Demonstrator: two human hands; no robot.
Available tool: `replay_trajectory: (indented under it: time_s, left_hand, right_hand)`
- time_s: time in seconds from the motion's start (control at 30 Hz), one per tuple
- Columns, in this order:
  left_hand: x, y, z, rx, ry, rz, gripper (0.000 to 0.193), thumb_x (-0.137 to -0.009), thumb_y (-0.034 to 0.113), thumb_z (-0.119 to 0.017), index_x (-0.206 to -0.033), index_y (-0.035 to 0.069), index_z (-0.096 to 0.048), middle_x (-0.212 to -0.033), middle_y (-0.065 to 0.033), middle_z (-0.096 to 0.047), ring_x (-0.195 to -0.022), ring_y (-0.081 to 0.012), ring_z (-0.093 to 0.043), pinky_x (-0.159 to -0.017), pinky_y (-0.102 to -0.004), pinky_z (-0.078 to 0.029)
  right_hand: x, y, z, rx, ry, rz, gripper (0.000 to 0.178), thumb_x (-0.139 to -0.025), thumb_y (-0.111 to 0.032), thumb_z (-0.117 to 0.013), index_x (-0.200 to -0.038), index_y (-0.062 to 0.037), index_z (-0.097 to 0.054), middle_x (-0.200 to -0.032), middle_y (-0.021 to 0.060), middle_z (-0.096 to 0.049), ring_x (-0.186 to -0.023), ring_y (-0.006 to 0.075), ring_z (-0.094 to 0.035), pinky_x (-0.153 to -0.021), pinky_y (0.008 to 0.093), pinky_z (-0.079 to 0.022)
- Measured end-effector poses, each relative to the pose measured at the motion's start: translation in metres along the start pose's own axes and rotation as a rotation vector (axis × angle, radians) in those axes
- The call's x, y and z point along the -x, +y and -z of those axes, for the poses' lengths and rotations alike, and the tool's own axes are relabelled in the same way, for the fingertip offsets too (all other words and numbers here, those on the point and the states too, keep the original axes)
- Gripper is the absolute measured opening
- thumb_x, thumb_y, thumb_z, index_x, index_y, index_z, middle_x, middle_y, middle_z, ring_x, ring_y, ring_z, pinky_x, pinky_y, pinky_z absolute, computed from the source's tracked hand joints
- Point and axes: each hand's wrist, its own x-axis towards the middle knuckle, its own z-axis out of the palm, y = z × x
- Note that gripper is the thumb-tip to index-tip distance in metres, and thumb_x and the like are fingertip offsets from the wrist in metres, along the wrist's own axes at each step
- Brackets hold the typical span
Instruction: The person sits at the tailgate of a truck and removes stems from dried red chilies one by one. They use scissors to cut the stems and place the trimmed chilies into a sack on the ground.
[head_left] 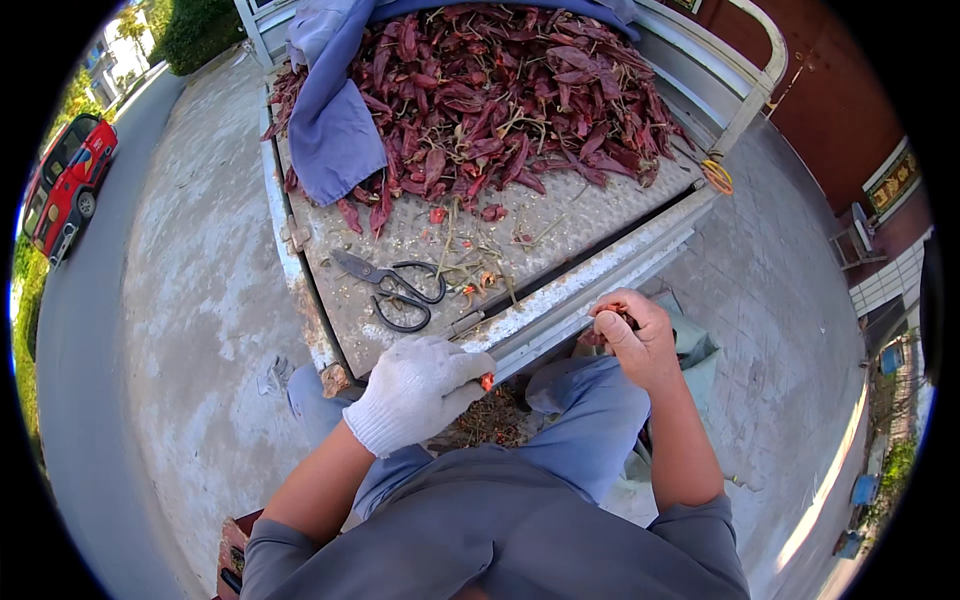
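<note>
My left hand [412, 390], in a white knitted glove, is closed over the near edge of the truck bed [585, 215]. A small red-orange piece of chili [487, 382] shows between its fingertips. Farther right, my bare right hand [645, 340] is curled around a dark dried chili [618, 312], partly hidden by the fingers. Black-handled scissors [388, 285] lie on the bed just beyond my gloved hand, with loose stems and red bits beside them. Behind them spreads a large pile of dark red dried chilies [500, 100].
A blue cloth [335, 150] drapes over the pile's left side. White metal rails [700, 50] bound the bed at the right. A pale green bag [695, 345] lies beside my right knee. A red vehicle [70, 185] stands on the road at far left.
</note>
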Motion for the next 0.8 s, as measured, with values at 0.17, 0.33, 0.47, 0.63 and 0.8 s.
replay_trajectory:
  time_s: [0.17, 0.33, 0.47, 0.63, 0.8]
  left_hand:
    - [-0.015, -0.004, 0.004, -0.094, -0.026, -0.023, 0.038, -0.087, 0.025, -0.073, -0.124, 0.014, -0.074, -0.105, -0.0117, -0.076, -0.098, -0.0355, -0.071, -0.083, -0.0492, -0.055]
    - [-0.065, -0.046, 0.032, -0.109, 0.176, 0.23, 0.047, -0.09, 0.03, -0.071, -0.133, 0.01, -0.071, -0.118, -0.0162, -0.075, -0.11, -0.0388, -0.07, -0.096, -0.0487, -0.055]
    - [-0.124, -0.069, 0.063, -0.189, 0.274, 0.307, 0.065, -0.088, 0.039, -0.074, -0.143, 0.007, -0.062, -0.142, -0.018, -0.066, -0.128, -0.0383, -0.064, -0.107, -0.0469, -0.051]
    - [-0.209, -0.115, 0.061, -0.238, 0.338, 0.319, 0.091, -0.085, 0.054, -0.077, -0.156, 0.004, -0.048, -0.158, -0.0218, -0.053, -0.142, -0.0394, -0.053, -0.117, -0.0457, -0.045]
    - [-0.266, -0.147, 0.057, -0.18, 0.229, 0.524, 0.102, -0.079, 0.066, -0.075, -0.158, 0.006, -0.048, -0.157, -0.0249, -0.05, -0.141, -0.0428, -0.053, -0.117, -0.0454, -0.045]
  right_hand:
    - [0.036, 0.125, 0.103, 0.464, 0.361, -0.186, 0.029, -0.1, -0.028, -0.072, -0.105, 0.0004, -0.07, -0.081, 0.0084, -0.068, -0.076, 0.0212, -0.068, -0.071, 0.0345, -0.054]
    - [0.096, 0.236, 0.168, 1.121, 0.438, -0.205, 0.039, -0.096, -0.03, -0.074, -0.121, 0.0001, -0.07, -0.105, 0.0217, -0.075, -0.092, 0.0396, -0.073, -0.086, 0.0443, -0.058]
    - [0.076, 0.222, 0.142, 0.744, 0.475, -0.209, 0.041, -0.095, -0.025, -0.074, -0.125, 0.0018, -0.07, -0.111, 0.0221, -0.075, -0.097, 0.0355, -0.075, -0.09, 0.0426, -0.058]
    - [0.056, 0.17, 0.088, 0.332, 0.412, -0.293, 0.03, -0.098, -0.016, -0.07, -0.12, 0.0052, -0.073, -0.106, 0.0175, -0.078, -0.091, 0.0225, -0.076, -0.084, 0.0343, -0.059]
    - [0.08, 0.149, 0.079, 0.137, 0.407, -0.346, 0.023, -0.103, -0.013, -0.065, -0.114, 0.0067, -0.072, -0.098, 0.0104, -0.075, -0.082, 0.0158, -0.073, -0.077, 0.0302, -0.057]
